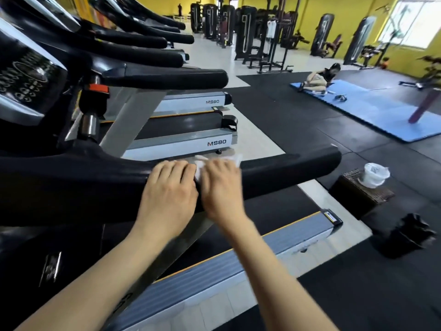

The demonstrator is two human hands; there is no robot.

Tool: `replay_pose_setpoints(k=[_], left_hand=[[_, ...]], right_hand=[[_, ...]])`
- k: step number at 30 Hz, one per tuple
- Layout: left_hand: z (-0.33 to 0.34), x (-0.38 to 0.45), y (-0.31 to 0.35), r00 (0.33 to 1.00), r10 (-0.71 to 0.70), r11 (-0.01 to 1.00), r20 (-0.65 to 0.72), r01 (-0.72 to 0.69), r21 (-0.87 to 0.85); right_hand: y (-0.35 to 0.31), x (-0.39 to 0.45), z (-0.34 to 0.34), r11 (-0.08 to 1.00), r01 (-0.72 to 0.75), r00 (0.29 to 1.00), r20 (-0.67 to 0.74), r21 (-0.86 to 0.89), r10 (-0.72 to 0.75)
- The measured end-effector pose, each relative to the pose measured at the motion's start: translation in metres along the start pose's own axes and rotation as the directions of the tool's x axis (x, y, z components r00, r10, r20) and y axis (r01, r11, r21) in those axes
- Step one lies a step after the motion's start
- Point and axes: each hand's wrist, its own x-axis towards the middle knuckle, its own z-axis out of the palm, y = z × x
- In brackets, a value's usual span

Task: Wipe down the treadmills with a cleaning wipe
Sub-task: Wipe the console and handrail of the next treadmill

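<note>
Stretching from left to right across the near scene, the black handrail (pixel 286 168) of the nearest treadmill (pixel 274 242) carries both hands side by side. The left hand (pixel 167 189) lies on top of the rail with fingers curled over its far edge. The right hand (pixel 222 187), just beside it, presses the white cleaning wipe (pixel 229 160) on the rail, fingers bent over the wipe, which shows between the hands and past the fingertips. Farther right, a bin with a white bag (pixel 374 174) stands on the floor.
</note>
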Motion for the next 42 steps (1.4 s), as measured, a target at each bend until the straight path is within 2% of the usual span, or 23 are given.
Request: replay_pose_setpoints(k=[3, 5, 11, 15, 18, 20, 22, 24, 26, 28, 31, 33, 35, 37, 39, 42], left_hand=[[0.005, -0.001, 0.004, 1.0, -0.013, 1.0, -0.018, 0.012, -0.027], [0.006, -0.004, 0.002, 1.0, -0.02, 0.999, -0.007, 0.02, -0.025], [0.007, 0.003, 0.021, 0.989, -0.132, 0.991, 0.074, 0.129, 0.045], [0.014, 0.006, 0.035, 0.987, -0.142, 0.989, 0.077, 0.139, 0.042], [0.028, 0.014, 0.058, 0.991, -0.111, 0.994, 0.079, 0.111, 0.01], [0.04, 0.024, 0.082, 0.992, -0.083, 0.996, 0.092, 0.085, -0.02], [0.056, 0.038, 0.109, 0.992, -0.038, 0.998, 0.118, 0.043, -0.042], [0.071, 0.053, 0.134, 0.989, -0.012, 0.998, 0.147, 0.02, -0.053], [0.082, 0.066, 0.155, 0.986, -0.018, 0.999, 0.168, 0.025, -0.039], [0.088, 0.071, 0.166, 0.984, -0.052, 0.999, 0.17, 0.054, -0.007], [0.093, 0.07, 0.169, 0.987, -0.071, 0.997, 0.142, 0.065, 0.049], [0.096, 0.07, 0.169, 0.988, -0.076, 0.995, 0.138, 0.066, 0.076], [0.098, 0.072, 0.172, 0.985, -0.099, 0.991, 0.143, 0.085, 0.101], [0.099, 0.073, 0.174, 0.983, -0.117, 0.987, 0.143, 0.098, 0.131], [0.099, 0.073, 0.176, 0.983, -0.123, 0.982, 0.133, 0.102, 0.157], [0.102, 0.074, 0.178, 0.985, -0.128, 0.976, 0.117, 0.105, 0.19]], right_hand=[[-0.002, -0.003, 0.001, 0.992, 0.09, 0.996, 0.004, 0.09, -0.091], [0.03, -0.001, -0.009, 0.992, 0.113, 0.992, 0.051, 0.048, -0.116], [0.197, 0.025, -0.045, 0.962, -0.115, 0.992, 0.026, -0.248, 0.125], [0.278, 0.042, -0.068, 0.924, -0.333, 0.941, -0.007, -0.186, 0.338], [0.284, 0.042, -0.063, 0.904, -0.418, 0.908, -0.039, -0.086, 0.417], [0.256, 0.028, -0.054, 0.934, -0.353, 0.932, -0.11, -0.05, 0.346], [0.216, 0.006, -0.045, 0.987, -0.16, 0.976, -0.151, 0.01, 0.16], [0.188, -0.012, -0.041, 0.996, 0.053, 0.995, -0.087, 0.079, -0.046], [0.195, -0.016, -0.044, 0.979, 0.169, 0.986, -0.012, 0.112, -0.169], [0.231, -0.007, -0.053, 0.978, 0.192, 0.981, -0.01, 0.083, -0.192], [0.307, 0.023, -0.067, 1.0, -0.011, 0.991, -0.131, -0.003, 0.011], [0.354, 0.044, -0.075, 0.984, -0.175, 0.972, -0.158, -0.003, 0.173], [0.382, 0.06, -0.076, 0.919, -0.368, 0.912, -0.14, 0.14, 0.386], [0.392, 0.065, -0.07, 0.776, -0.515, 0.801, -0.119, 0.364, 0.587], [0.389, 0.059, -0.064, 0.707, -0.503, 0.736, -0.182, 0.498, 0.652], [0.362, 0.032, -0.042, 0.738, -0.39, 0.711, -0.329, 0.55, 0.621]])
